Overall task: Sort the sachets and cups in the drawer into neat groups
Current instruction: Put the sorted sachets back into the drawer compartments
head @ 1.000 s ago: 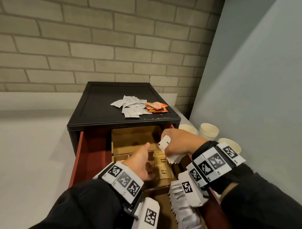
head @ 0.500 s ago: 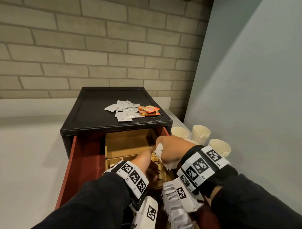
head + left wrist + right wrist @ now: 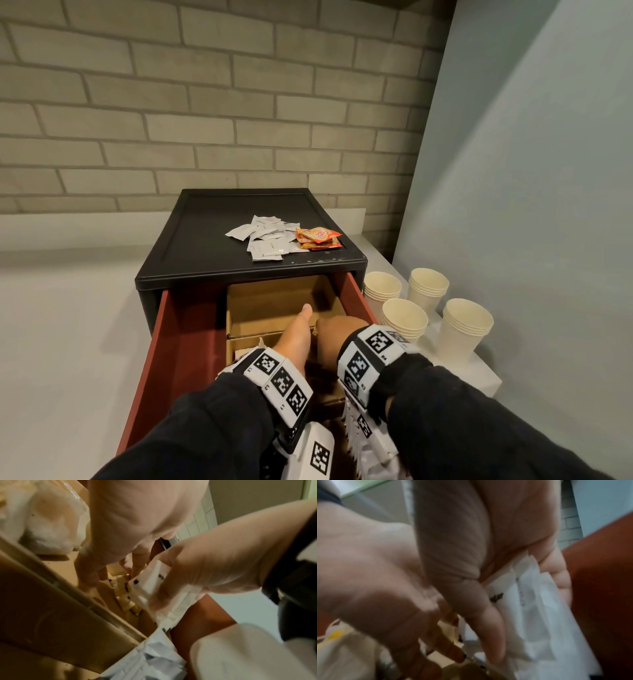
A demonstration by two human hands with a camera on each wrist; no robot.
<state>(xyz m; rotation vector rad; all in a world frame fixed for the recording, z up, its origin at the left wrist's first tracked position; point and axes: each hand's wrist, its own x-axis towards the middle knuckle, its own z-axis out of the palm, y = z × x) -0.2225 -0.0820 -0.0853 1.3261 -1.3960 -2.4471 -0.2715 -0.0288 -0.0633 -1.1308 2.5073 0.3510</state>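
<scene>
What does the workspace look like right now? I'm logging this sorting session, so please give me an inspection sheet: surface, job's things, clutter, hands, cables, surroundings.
Surface: pale counter carrying a black drawer unit; its red drawer is pulled open.
Job's things: white sachets and orange sachets lie piled on the unit's top; four paper cup stacks stand right of the drawer; brown sachets lie in the cardboard divider.
Clutter: a crumpled clear bag in the drawer.
Hands: left hand reaches down among the brown sachets; right hand grips a white sachet bundle.
Cables: nothing seen.
Surroundings: brick wall behind, grey panel to the right.
</scene>
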